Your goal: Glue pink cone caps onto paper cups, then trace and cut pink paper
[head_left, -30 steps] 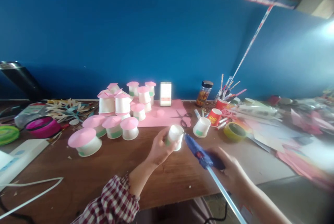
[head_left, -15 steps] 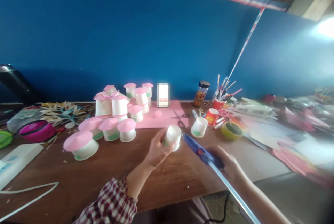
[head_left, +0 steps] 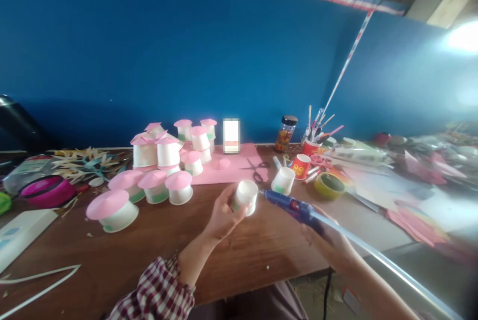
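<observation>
My left hand (head_left: 223, 214) is wrapped round a white paper cup (head_left: 247, 194), its base facing up above the brown table. In my right hand (head_left: 328, 230) is a blue glue gun (head_left: 289, 204) with a long clear glue stick (head_left: 384, 256) running out of its back. The gun's nozzle points left, close beside the cup's upper rim; whether they touch I cannot tell. Another upturned white cup (head_left: 283, 180) stands just behind the gun. To the left are several upturned cups with pink cone tops, such as a pink-topped cup (head_left: 179, 188).
Scissors (head_left: 256, 168) lie on a pink sheet (head_left: 239, 175). Behind stand a dark-lidded jar (head_left: 286, 133), a red cup (head_left: 301, 166) and a yellow tape roll (head_left: 330, 185). A white power strip (head_left: 26, 235) and a magenta round container (head_left: 48, 189) are at the left.
The glue gun has turned flatter, its back end and glue stick swinging up and to the right, while its nozzle stays near the cup. My left hand keeps hold of the cup.
</observation>
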